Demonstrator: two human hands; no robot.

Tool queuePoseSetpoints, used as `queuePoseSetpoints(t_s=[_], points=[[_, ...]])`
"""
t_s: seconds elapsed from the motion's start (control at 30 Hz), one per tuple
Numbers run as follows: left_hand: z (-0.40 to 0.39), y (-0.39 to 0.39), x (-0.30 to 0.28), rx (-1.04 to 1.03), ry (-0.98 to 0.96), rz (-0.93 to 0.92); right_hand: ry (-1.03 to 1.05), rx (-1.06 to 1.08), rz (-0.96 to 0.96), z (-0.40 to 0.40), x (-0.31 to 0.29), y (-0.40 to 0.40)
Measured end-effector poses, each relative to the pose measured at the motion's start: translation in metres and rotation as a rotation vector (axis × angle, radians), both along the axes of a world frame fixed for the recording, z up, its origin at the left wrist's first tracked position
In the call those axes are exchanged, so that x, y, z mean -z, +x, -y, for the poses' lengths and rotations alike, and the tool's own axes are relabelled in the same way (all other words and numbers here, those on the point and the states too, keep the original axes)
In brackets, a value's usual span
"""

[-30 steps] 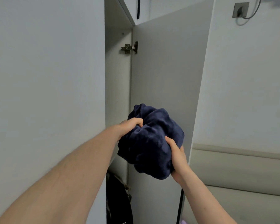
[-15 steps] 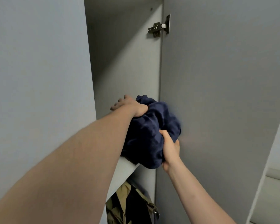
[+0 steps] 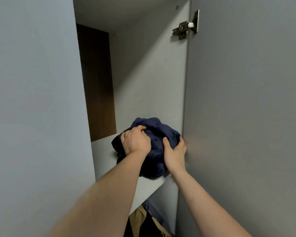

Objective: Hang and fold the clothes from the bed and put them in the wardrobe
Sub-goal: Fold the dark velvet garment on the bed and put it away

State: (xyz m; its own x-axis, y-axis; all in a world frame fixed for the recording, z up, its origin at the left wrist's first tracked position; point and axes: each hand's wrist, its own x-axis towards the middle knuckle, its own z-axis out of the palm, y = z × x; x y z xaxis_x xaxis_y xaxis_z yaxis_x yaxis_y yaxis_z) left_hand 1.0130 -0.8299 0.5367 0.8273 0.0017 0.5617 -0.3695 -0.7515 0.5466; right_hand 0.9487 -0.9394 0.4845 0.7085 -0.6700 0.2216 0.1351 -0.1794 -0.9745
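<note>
Wardrobe shelf point(image 3: 109, 151), pale grey: navy garment point(image 3: 154, 134) bundled on it, left hand point(image 3: 135, 141) and right hand point(image 3: 175, 151) gripping it. Door point(image 3: 246, 117) open; hinge point(image 3: 186, 28) above.

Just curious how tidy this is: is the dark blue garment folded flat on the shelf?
No, the dark blue garment sits bunched in a crumpled heap on the wardrobe shelf.

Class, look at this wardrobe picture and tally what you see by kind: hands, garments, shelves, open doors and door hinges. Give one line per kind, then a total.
Hands: 2, left hand and right hand, both gripping the bundle
Garments: 2, navy bundle on the shelf, tan garment below
Shelves: 1, white shelf
Open doors: 1, door
Hinges: 1, metal hinge
Total: 7
</note>
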Motion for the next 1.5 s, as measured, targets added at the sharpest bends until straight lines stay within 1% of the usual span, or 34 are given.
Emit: queuePoseSetpoints(t_s=[0.1, 0.17, 0.27, 0.33, 0.5, 0.63, 0.7, 0.77, 0.8, 0.9, 0.97, 1.07, 1.1, 1.17, 1.23, 1.3, 1.37, 1.4, 1.5], points=[[0.004, 0.012, 0.002, -0.025, 0.025, -0.039, -0.342, 0.022, 0.202, 0.003, 0.004, -0.002], [0.007, 0.018, -0.001, -0.034, 0.074, -0.065, -0.493, -0.05, 0.227, 0.007, 0.007, 0.001], [0.008, 0.024, -0.012, -0.037, 0.187, -0.128, -0.55, -0.161, 0.109, 0.005, 0.016, 0.005], [0.008, 0.027, -0.026, -0.04, 0.296, -0.153, -0.579, -0.198, 0.064, 0.003, 0.022, 0.007], [0.009, 0.027, -0.07, -0.048, 0.665, -0.151, -0.668, -0.175, 0.001, 0.001, 0.022, 0.018], [0.003, 0.023, -0.107, -0.048, 0.865, -0.235, -0.767, -0.143, -0.028, -0.008, 0.02, 0.036], [0.007, 0.017, -0.132, 0.005, 0.973, -0.259, -0.775, -0.152, -0.056, -0.012, 0.017, 0.051], [0.012, 0.006, -0.158, 0.062, 1.02, -0.255, -0.766, -0.173, -0.09, -0.016, 0.016, 0.064], [0.014, 0.0, -0.172, 0.082, 1.023, -0.22, -0.759, -0.185, -0.099, -0.018, 0.017, 0.071], [0.01, -0.02, -0.208, 0.12, 1.05, -0.01, -0.745, -0.22, -0.116, -0.024, 0.018, 0.089], [0.007, -0.035, -0.224, 0.11, 1.138, 0.107, -0.743, -0.239, -0.132, -0.03, 0.018, 0.099], [0.006, -0.066, -0.236, 0.075, 1.32, 0.283, -0.747, -0.255, -0.157, -0.038, 0.016, 0.111], [0.005, -0.077, -0.238, 0.072, 1.368, 0.371, -0.75, -0.257, -0.159, -0.04, 0.014, 0.113], [-0.001, -0.101, -0.242, 0.096, 1.398, 0.574, -0.765, -0.262, -0.15, -0.043, 0.01, 0.117], [-0.018, -0.124, -0.244, 0.128, 1.355, 0.757, -0.795, -0.256, -0.119, -0.046, 0.004, 0.118], [-0.047, -0.142, -0.244, 0.106, 1.278, 0.879, -0.837, -0.217, -0.039, -0.05, 0.001, 0.114], [-0.084, -0.156, -0.245, 0.032, 1.219, 0.935, -0.905, -0.182, 0.057, -0.054, 0.002, 0.11], [-0.104, -0.161, -0.243, -0.018, 1.191, 0.945, -0.943, -0.184, 0.073, -0.057, 0.003, 0.11], [-0.154, -0.172, -0.235, -0.121, 1.129, 0.972, -1.002, -0.231, -0.004, -0.064, 0.005, 0.115]])
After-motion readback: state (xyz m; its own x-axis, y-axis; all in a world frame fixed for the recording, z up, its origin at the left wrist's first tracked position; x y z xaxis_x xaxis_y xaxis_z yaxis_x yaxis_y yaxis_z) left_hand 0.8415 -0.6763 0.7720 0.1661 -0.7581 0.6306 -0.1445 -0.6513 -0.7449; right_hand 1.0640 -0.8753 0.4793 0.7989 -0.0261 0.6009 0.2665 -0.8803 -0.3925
